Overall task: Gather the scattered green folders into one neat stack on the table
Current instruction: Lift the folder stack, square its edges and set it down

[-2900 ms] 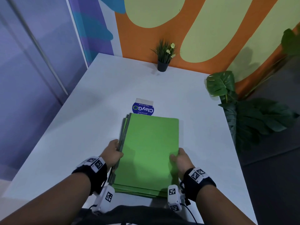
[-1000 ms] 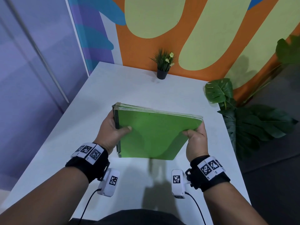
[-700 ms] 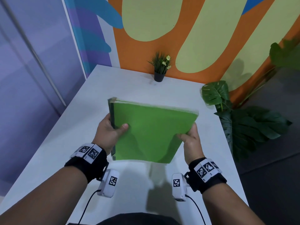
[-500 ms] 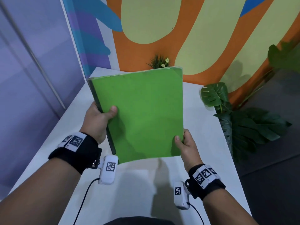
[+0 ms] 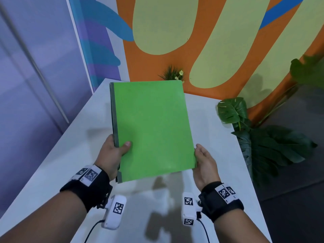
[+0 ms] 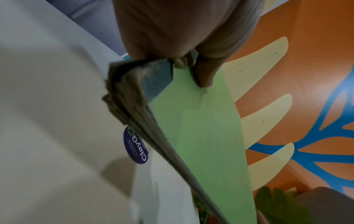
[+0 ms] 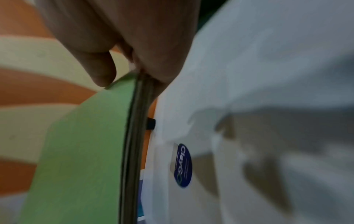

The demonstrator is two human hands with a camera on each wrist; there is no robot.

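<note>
The stack of green folders (image 5: pixel 150 130) is lifted clear above the white table (image 5: pixel 66 155), tilted steeply with its plain bright green cover facing the camera and its far edge raised. Several folders lie squared together, their grey-green spines (image 6: pixel 132 97) layered along the left edge. The right edge (image 7: pixel 134 136) shows thin, tightly aligned dark layers.

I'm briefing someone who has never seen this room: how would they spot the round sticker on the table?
Start at the white table against the orange patterned wall. The sticker lies flat on its top, behind the stack of green folders held up by the left hand and right hand. It is a dark blue disc reading ClayGo, the table's only printed thing in view.
</note>
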